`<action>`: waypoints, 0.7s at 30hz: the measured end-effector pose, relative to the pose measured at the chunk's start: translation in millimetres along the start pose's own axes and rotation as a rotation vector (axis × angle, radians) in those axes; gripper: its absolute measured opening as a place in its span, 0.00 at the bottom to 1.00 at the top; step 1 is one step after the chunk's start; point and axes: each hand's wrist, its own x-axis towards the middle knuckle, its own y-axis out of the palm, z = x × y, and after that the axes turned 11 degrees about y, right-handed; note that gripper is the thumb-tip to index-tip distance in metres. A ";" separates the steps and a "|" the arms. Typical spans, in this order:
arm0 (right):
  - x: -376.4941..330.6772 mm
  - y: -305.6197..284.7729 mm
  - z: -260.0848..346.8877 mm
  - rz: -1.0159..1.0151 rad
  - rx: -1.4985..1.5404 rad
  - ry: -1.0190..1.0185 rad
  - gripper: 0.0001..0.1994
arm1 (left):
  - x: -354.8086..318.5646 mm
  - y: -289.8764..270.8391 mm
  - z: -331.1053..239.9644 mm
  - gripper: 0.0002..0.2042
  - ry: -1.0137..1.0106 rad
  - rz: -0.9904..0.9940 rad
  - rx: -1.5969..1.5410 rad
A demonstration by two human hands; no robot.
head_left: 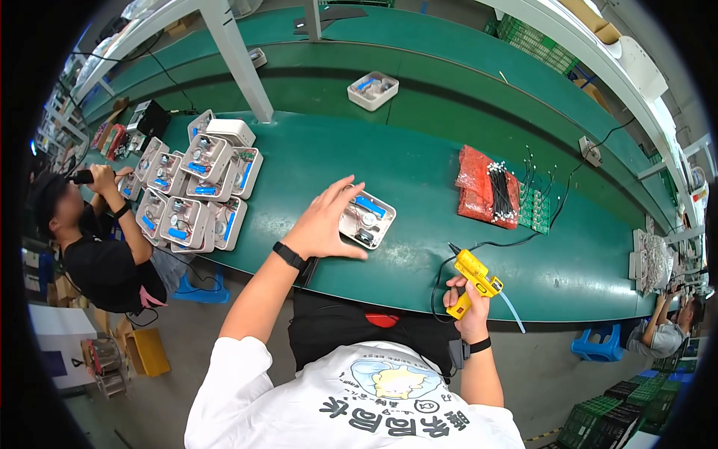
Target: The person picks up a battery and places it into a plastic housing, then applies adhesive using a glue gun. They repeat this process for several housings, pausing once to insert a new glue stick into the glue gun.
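Note:
A yellow hot glue gun point(473, 277) with a pale glue stick trailing from its back sits in my right hand point(473, 308), fingers wrapped round its handle. Its dark nozzle points up and left above the near edge of the bench. My left hand point(327, 222) is open, thumb and fingers spread about the left side of a white plastic housing point(387, 233). Inside that housing are a blue cylindrical cell point(370, 206), wires and a round pale part. The fingers partly cover its left edge; whether they touch it I cannot tell.
Similar white housings point(206, 187) are stacked to the left. Right of centre lie a red bubble-wrap bag point(473, 179), black cables point(499, 191) and green circuit boards point(535, 209). Another housing point(372, 91) lies on the far belt. A co-worker point(97, 247) works at left; the gun's cord crosses the green bench point(419, 165).

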 end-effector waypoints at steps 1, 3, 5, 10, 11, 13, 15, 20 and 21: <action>0.5 0.3 0.1 0.003 0.001 0.002 0.12 | -1.0 -2.1 -5.4 0.53 0.014 0.063 0.048; 1.7 -0.6 -0.1 -0.008 0.004 0.001 0.12 | -9.1 3.3 -11.4 0.54 0.036 0.134 0.088; 3.2 -1.4 -0.7 0.009 -0.001 0.001 0.12 | -25.1 12.2 -19.7 0.49 0.079 0.125 0.018; 4.0 0.2 0.5 0.020 -0.014 0.001 0.13 | -34.9 19.1 -61.5 0.30 0.107 0.138 -0.004; 2.9 -0.5 0.2 0.013 -0.014 0.002 0.13 | -34.1 24.7 -58.9 0.30 0.109 0.142 -0.009; 2.5 0.7 -0.1 0.025 -0.012 0.000 0.12 | -35.6 38.5 -45.3 0.20 0.060 0.094 -0.017; 1.8 0.2 -1.1 0.028 -0.010 -0.001 0.12 | -26.9 40.8 -44.6 0.16 0.037 0.072 -0.021; -0.3 -2.2 -2.2 0.030 -0.016 0.000 0.12 | -8.0 36.7 -53.2 0.07 0.098 0.211 0.099; -0.1 -2.4 -2.6 0.030 -0.019 -0.002 0.12 | -7.6 35.8 -52.9 0.08 0.135 0.222 0.118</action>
